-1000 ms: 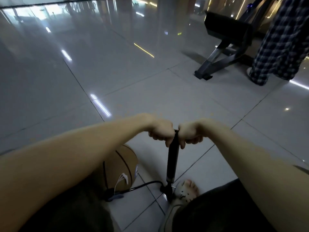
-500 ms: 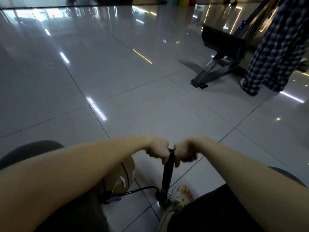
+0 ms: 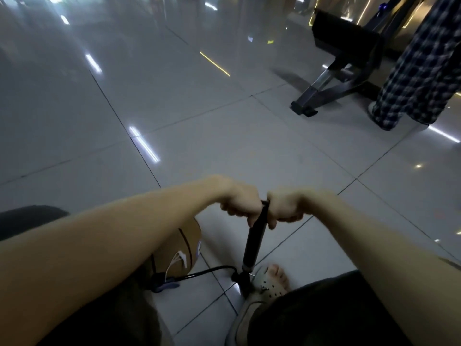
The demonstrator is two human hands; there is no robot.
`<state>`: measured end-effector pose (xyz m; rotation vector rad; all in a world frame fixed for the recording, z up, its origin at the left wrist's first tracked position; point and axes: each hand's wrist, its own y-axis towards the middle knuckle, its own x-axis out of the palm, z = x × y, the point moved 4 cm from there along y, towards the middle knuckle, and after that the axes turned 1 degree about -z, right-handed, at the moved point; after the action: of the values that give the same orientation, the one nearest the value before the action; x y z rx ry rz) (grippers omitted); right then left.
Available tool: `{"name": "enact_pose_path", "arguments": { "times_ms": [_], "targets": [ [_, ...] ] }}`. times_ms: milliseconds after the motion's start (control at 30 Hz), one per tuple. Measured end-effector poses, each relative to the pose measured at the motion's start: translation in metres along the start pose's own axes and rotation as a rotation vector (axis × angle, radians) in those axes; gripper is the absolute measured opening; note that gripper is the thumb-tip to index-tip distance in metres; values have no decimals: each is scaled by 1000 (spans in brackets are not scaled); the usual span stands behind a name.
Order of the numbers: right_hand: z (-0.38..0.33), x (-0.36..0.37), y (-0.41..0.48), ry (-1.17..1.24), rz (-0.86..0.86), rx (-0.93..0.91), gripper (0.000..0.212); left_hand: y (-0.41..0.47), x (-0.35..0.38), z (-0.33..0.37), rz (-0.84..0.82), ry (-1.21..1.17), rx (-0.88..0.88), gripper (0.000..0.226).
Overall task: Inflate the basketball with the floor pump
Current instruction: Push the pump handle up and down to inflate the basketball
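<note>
A black floor pump (image 3: 253,242) stands upright on the tiled floor between my legs. My left hand (image 3: 240,204) and my right hand (image 3: 284,208) are both closed around its top handle, one on each side of the shaft. A black hose (image 3: 209,272) runs from the pump's base left to a blue-grey connector at the tan basketball (image 3: 180,250), which lies on the floor half hidden under my left forearm. My right foot (image 3: 270,280), in a perforated sandal, rests beside the pump's base.
A black exercise bench with a metal frame (image 3: 331,78) stands at the far right. Beside it a person in checked trousers (image 3: 421,71) stands. Glossy grey tiles (image 3: 174,108) stretch ahead and left.
The handle went down with both hands between the earliest frame and half a second ago. It now sits slightly higher, with more shaft showing. The view tilted a little.
</note>
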<state>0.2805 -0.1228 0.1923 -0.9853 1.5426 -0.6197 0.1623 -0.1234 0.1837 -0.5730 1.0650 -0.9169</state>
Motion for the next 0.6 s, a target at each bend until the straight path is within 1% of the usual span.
{"name": "enact_pose_path", "arguments": {
  "times_ms": [100,200,300,400,500,600],
  "targets": [
    [8,27,24,17,-42,-17,10,22,28,-11,-46,9,-19,22],
    [15,50,40,35,-102,12,7,35,51,-16,-76,3,-34,20],
    [15,55,41,36,-123,47,14,32,56,-17,-81,-10,-47,19],
    [8,55,26,-12,-211,93,23,16,53,-11,-133,3,-81,32],
    [-3,29,3,1,-201,103,27,-10,30,-4,-188,-25,-125,40],
    [-19,-25,-32,54,-138,51,25,-46,-21,5,-196,-70,-121,45]
  ]
}}
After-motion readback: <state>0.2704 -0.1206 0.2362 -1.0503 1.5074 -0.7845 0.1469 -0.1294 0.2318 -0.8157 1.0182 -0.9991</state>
